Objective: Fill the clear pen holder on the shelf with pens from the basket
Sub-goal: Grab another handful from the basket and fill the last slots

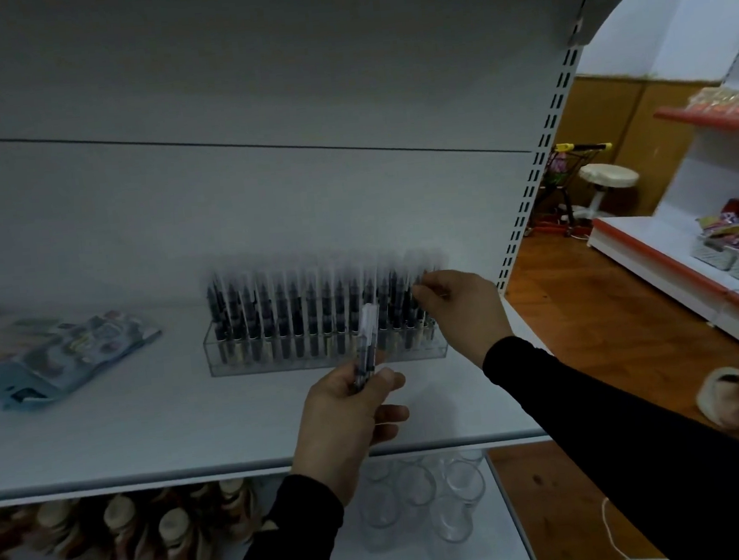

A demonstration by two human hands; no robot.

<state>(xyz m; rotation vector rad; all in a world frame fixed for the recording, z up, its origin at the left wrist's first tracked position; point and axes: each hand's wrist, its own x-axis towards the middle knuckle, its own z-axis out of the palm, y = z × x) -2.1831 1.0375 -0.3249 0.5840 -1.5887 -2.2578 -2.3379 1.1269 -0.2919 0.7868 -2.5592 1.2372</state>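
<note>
My left hand (347, 409) gripped a few dark pens with clear caps (365, 354) near the long clear plastic pen holder (325, 357) on the white shelf (149, 433), while my right hand's (459, 305) fingers (427, 292) pinched a pen at its right end.

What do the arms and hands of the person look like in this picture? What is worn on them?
Both arms wear long black sleeves that fit closely and end at the wrists. The left hand and the right hand are bare: no gloves, and no rings, watch or bracelet show. The sleeves look plain, with no print or markings visible. The picture is somewhat blurred, so fine details of the fabric cannot be told.
</note>
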